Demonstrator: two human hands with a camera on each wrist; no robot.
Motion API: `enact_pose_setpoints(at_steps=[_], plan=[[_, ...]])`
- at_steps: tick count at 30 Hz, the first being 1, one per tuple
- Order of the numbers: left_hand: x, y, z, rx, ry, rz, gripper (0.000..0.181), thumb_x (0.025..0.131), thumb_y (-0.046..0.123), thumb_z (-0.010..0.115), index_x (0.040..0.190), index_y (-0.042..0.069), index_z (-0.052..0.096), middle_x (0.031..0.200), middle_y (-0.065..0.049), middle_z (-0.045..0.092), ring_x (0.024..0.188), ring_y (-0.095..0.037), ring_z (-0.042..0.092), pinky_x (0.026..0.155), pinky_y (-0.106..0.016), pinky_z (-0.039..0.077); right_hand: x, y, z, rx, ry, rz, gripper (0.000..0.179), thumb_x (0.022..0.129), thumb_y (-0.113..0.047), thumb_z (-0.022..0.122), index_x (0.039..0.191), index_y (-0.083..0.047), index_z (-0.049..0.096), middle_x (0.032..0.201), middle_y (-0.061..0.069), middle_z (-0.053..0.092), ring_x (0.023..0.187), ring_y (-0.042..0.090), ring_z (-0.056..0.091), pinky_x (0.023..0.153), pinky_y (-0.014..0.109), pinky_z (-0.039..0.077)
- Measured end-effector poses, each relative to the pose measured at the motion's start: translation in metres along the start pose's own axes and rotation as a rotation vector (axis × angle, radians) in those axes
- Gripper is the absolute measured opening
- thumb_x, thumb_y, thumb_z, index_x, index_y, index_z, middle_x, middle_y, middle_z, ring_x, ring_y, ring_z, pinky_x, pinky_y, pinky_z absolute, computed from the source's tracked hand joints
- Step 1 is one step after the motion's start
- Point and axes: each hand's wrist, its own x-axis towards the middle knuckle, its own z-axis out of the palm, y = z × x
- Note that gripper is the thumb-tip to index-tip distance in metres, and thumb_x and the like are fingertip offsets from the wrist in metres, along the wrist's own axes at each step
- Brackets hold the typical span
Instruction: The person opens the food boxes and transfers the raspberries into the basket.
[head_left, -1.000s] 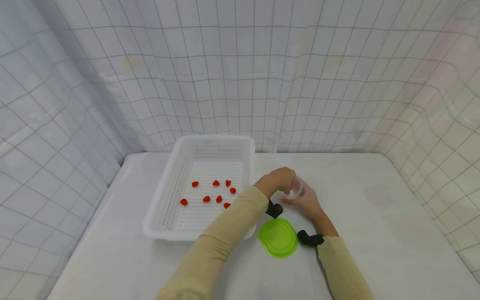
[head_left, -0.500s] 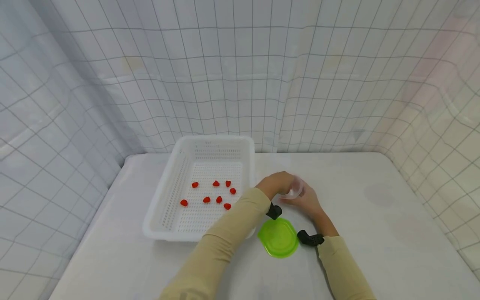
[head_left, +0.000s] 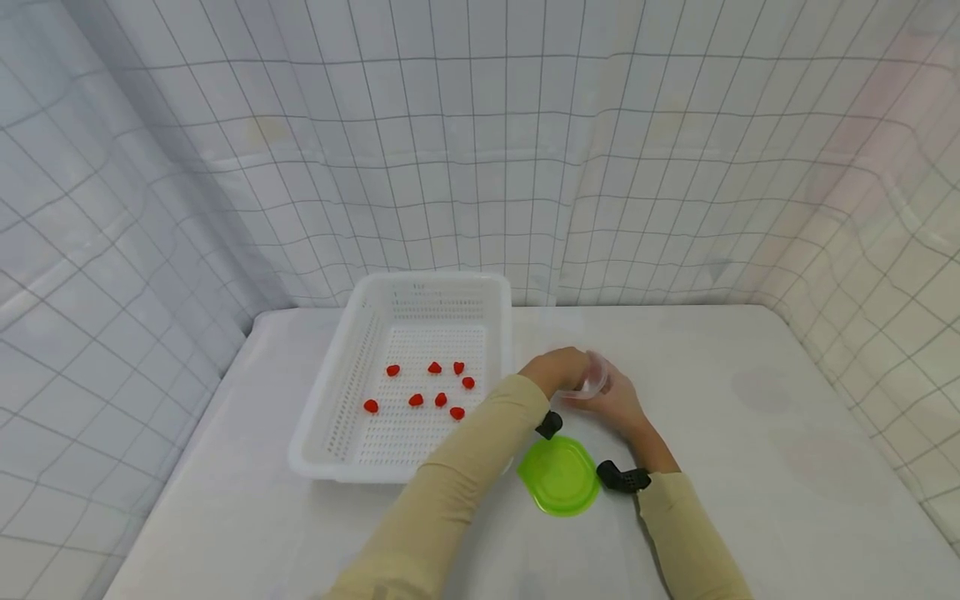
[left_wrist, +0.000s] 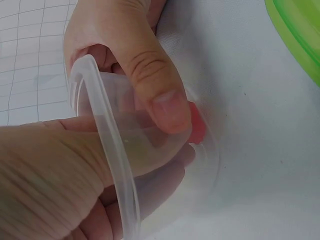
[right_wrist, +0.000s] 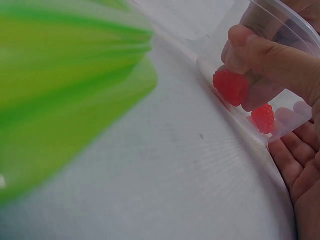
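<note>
My left hand point(head_left: 558, 369) reaches down into a clear plastic cup point(left_wrist: 125, 170). In the right wrist view its fingertips lie on both sides of a red raspberry point(right_wrist: 230, 87) near the cup's base, pinching it. A second raspberry point(right_wrist: 263, 119) sits beside it at the bottom of the cup. My right hand point(head_left: 617, 407) grips the cup from outside, thumb on the near wall and fingers behind. A white perforated basket point(head_left: 326, 417) to the left holds several loose raspberries point(head_left: 441, 400). A green lid point(head_left: 561, 479) lies in front of the cup.
Black wrist cameras point(head_left: 624, 477) sit on both wrists, close to the lid. The white table point(head_left: 757, 433) extends to the right. Gridded white curtains point(head_left: 465, 150) hang behind and at both sides.
My left hand has shifted slightly to the right and lower in the cup. The right hand keeps its grip, and the basket, its raspberries and the lid stay in place.
</note>
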Motion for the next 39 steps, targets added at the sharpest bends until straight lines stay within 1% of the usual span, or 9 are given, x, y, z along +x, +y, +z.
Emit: enact_pose_setpoints(at_steps=[4, 11, 17, 20, 24, 26, 32, 36, 39], plan=[[0.002, -0.001, 0.002, -0.025, -0.005, 0.004, 0.006, 0.084, 0.009, 0.065, 0.089, 0.011, 0.068, 0.101, -0.003, 0.064, 0.087, -0.013, 0.054, 0.081, -0.022, 0.042, 0.000, 0.000, 0.000, -0.025, 0.002, 0.002, 0.095, 0.062, -0.038, 0.084, 0.139, -0.010, 0.036, 0.132, 0.009, 0.047, 0.120, 0.025, 0.042, 0.098, 0.045, 0.033], [0.003, -0.002, 0.003, -0.086, -0.026, 0.009, 0.024, 0.088, 0.012, 0.059, 0.110, 0.014, 0.066, 0.114, -0.004, 0.060, 0.100, -0.013, 0.053, 0.089, -0.024, 0.039, 0.000, 0.001, 0.000, -0.013, -0.001, 0.001, 0.096, 0.062, -0.037, 0.084, 0.140, -0.009, 0.035, 0.135, 0.010, 0.044, 0.122, 0.026, 0.040, 0.099, 0.046, 0.031], [0.000, -0.003, 0.000, -0.031, 0.004, 0.054, 0.023, 0.086, 0.007, 0.061, 0.108, 0.014, 0.066, 0.103, -0.001, 0.062, 0.089, -0.013, 0.051, 0.079, -0.021, 0.041, 0.000, 0.002, 0.001, 0.028, -0.009, -0.029, 0.089, 0.064, -0.032, 0.084, 0.138, -0.012, 0.039, 0.134, 0.007, 0.047, 0.122, 0.024, 0.041, 0.099, 0.046, 0.031], [-0.007, -0.006, -0.005, -0.023, 0.044, 0.079, 0.026, 0.086, 0.003, 0.060, 0.109, 0.014, 0.065, 0.100, 0.001, 0.062, 0.086, -0.012, 0.050, 0.074, -0.020, 0.041, 0.000, 0.002, 0.001, 0.038, -0.010, -0.016, 0.086, 0.063, -0.031, 0.085, 0.136, -0.012, 0.042, 0.131, 0.006, 0.049, 0.118, 0.024, 0.044, 0.097, 0.046, 0.034], [-0.021, -0.016, -0.019, -0.020, 0.112, 0.093, 0.018, 0.087, 0.002, 0.058, 0.103, 0.007, 0.065, 0.094, -0.002, 0.062, 0.082, -0.014, 0.052, 0.071, -0.021, 0.043, 0.002, -0.001, 0.001, 0.007, -0.002, 0.020, 0.091, 0.063, -0.033, 0.085, 0.137, -0.009, 0.038, 0.133, 0.009, 0.048, 0.121, 0.025, 0.042, 0.098, 0.047, 0.032], [-0.030, -0.022, -0.028, -0.020, 0.150, 0.091, 0.013, 0.087, 0.003, 0.059, 0.099, 0.004, 0.065, 0.092, -0.003, 0.062, 0.084, -0.015, 0.054, 0.073, -0.022, 0.044, 0.002, -0.002, 0.001, -0.007, -0.003, 0.040, 0.094, 0.063, -0.035, 0.084, 0.139, -0.008, 0.036, 0.134, 0.008, 0.046, 0.123, 0.025, 0.039, 0.100, 0.047, 0.030], [-0.051, -0.036, -0.048, -0.056, 0.206, 0.077, 0.020, 0.090, 0.004, 0.056, 0.107, 0.003, 0.064, 0.105, -0.006, 0.061, 0.098, -0.018, 0.054, 0.086, -0.026, 0.042, 0.004, -0.002, 0.002, -0.006, -0.010, 0.071, 0.097, 0.063, -0.037, 0.084, 0.140, -0.009, 0.033, 0.136, 0.007, 0.045, 0.127, 0.023, 0.035, 0.103, 0.047, 0.026], [-0.061, -0.041, -0.056, -0.083, 0.227, 0.054, 0.022, 0.091, 0.006, 0.055, 0.111, 0.004, 0.063, 0.108, -0.006, 0.060, 0.100, -0.019, 0.052, 0.088, -0.027, 0.041, 0.003, -0.001, 0.003, -0.010, -0.013, 0.084, 0.098, 0.062, -0.039, 0.084, 0.141, -0.009, 0.032, 0.136, 0.006, 0.045, 0.128, 0.023, 0.034, 0.103, 0.047, 0.026], [-0.067, -0.047, -0.060, -0.103, 0.276, 0.043, 0.022, 0.092, 0.006, 0.054, 0.111, 0.005, 0.064, 0.108, -0.005, 0.060, 0.100, -0.018, 0.052, 0.088, -0.028, 0.041, 0.002, -0.001, 0.004, -0.013, -0.014, 0.088, 0.099, 0.062, -0.039, 0.084, 0.141, -0.009, 0.032, 0.137, 0.006, 0.044, 0.129, 0.023, 0.033, 0.103, 0.048, 0.025]])
